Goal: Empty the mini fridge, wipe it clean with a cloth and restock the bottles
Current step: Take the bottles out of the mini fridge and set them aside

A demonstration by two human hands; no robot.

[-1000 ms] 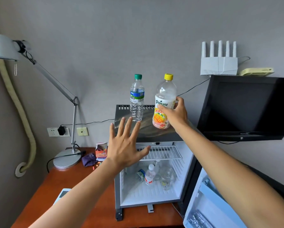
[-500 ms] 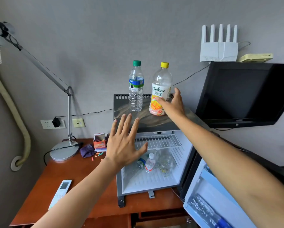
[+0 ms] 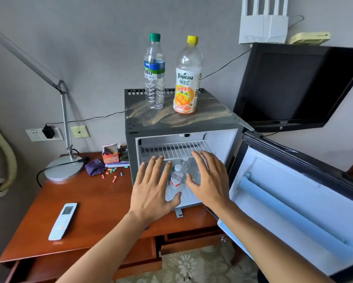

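Fridge: mini fridge at the desk's right edge, door swung open.
Bottles inside: small bottles lying on its floor.
Bottles out: water bottle and juice bottle upright on its top.
Hands: left hand and right hand before the opening, fingers spread, holding nothing.
Risk: bumping the fridge could topple the top bottles.
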